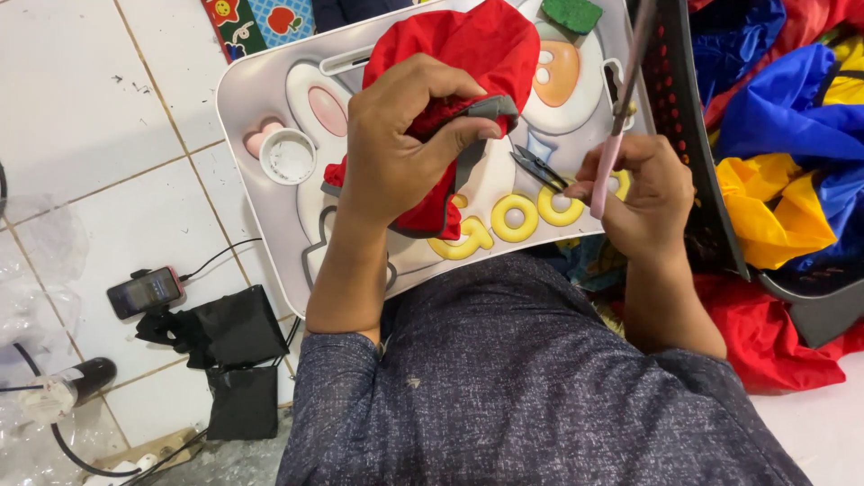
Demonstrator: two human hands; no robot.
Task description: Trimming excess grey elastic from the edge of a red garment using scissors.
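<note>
L hand [396, 135] fingers grip red cloth [468, 54]; R hand [643, 193] holds pink scissors [616, 135] nr tray [261, 108] edge.

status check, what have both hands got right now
Left hand shut on red fabric piece over lap tray. Right hand shut on pink scissors. Small black snips on tray between hands.

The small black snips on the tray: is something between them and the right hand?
Nothing visible. The right hand, holding a pink stick, is just beside the small black snips; only bare tray lies between.
</note>
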